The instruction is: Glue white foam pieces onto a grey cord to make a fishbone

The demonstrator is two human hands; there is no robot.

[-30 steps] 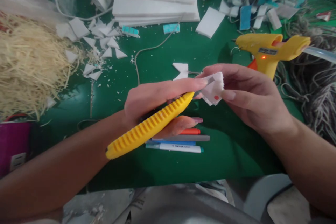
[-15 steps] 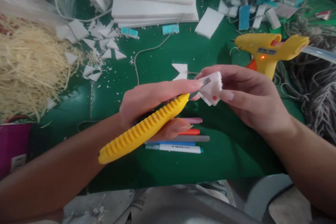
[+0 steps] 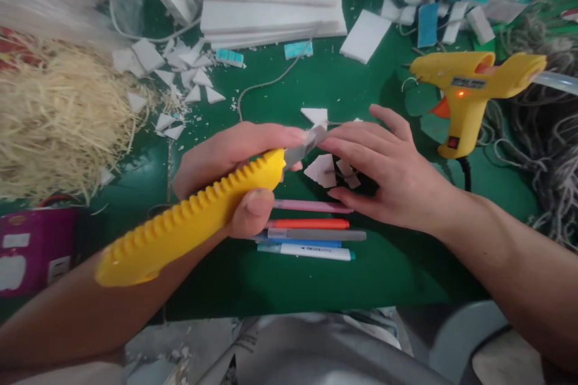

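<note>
My left hand (image 3: 221, 153) is wrapped round a yellow utility knife (image 3: 194, 222), its thumb on the handle and its forefinger along the bare blade (image 3: 307, 144). Close to the blade's tip is my right hand (image 3: 397, 171), palm down with fingers spread; whether its fingertips touch the blade I cannot tell. Below those fingers lie a pointed white foam piece (image 3: 321, 171) and a smaller white scrap (image 3: 347, 173). Beyond the blade is another white cut piece (image 3: 315, 115). Several markers, among them a pink one (image 3: 311, 206) and an orange one (image 3: 311, 224), lie nearer to me.
A yellow hot glue gun (image 3: 472, 81) with a lit light stands at right, beside grey string (image 3: 555, 156). White boards (image 3: 271, 15) are stacked at the back. Straw-like shreds (image 3: 76, 120) and white offcuts (image 3: 149, 57) lie at left, a purple box (image 3: 36, 246) nearer.
The white piece with a red dot has left my right hand, whose fingers are now spread lower over the table. The knife has shifted left and its blade shows more.
</note>
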